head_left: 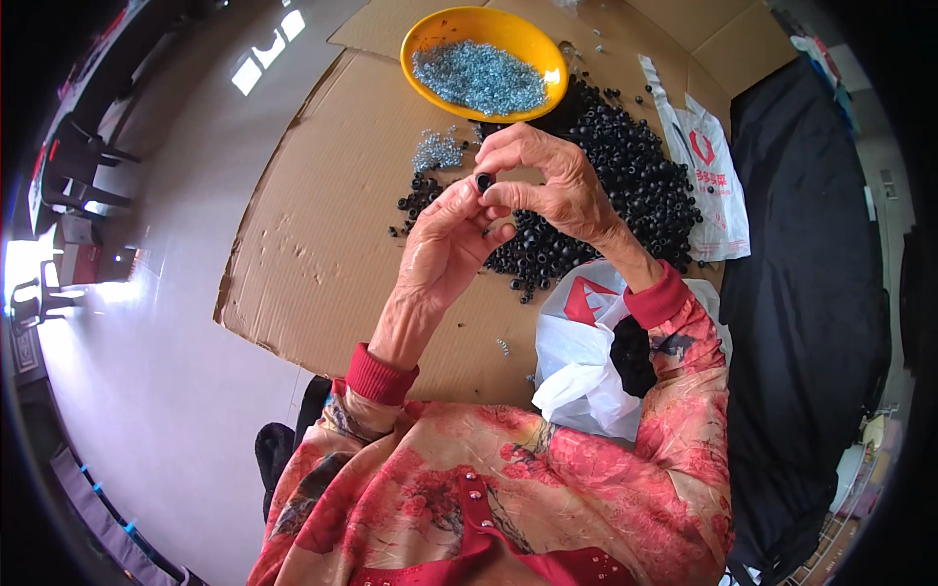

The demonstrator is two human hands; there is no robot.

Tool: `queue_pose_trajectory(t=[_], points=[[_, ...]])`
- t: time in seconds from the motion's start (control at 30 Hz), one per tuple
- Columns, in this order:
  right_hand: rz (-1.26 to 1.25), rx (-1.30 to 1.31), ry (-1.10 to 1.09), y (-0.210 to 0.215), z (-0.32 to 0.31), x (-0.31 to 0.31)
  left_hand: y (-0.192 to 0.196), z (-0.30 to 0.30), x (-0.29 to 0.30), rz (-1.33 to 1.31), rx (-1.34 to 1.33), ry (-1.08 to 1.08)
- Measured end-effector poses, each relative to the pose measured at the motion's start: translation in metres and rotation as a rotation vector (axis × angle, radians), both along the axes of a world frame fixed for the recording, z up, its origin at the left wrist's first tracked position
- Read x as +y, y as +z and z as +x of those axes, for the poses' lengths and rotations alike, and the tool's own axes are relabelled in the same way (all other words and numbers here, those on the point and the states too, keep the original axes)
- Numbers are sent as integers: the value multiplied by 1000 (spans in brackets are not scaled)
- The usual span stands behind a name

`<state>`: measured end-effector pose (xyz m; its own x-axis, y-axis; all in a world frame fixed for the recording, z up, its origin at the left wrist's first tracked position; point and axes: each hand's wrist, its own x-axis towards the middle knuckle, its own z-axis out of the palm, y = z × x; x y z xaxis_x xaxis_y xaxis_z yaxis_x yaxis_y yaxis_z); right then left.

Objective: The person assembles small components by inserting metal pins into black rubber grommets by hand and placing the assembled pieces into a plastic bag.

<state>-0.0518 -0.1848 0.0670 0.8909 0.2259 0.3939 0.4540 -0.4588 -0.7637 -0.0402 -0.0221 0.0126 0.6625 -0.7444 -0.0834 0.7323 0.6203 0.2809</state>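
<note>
While corrugated cardboard (322, 225) lies beneath, left hand (445, 249) and right hand (552, 186) pinch one small round black bead (484, 182).

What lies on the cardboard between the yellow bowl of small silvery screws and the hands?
In the head view, a small loose heap of silvery screws lies between the yellow bowl and the hands, beside the black ring pile's edge.

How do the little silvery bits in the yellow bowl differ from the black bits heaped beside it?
The silvery metal pieces are shiny and pale, and sit mostly in the yellow bowl; the black pieces are dull, dark and look chunkier, heaped loose on the cardboard. One black piece is pinched between the left hand and right hand. Both are small parts in great number.
</note>
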Motion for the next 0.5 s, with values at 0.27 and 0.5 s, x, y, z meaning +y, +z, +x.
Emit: queue_pose_trajectory(t=[0.27, 0.5], points=[[-318, -285, 48, 18, -1, -13, 6, 0, -17, -51, -12, -49], [-104, 192, -139, 24, 21, -47, -7, 35, 0, -212, -75, 64]])
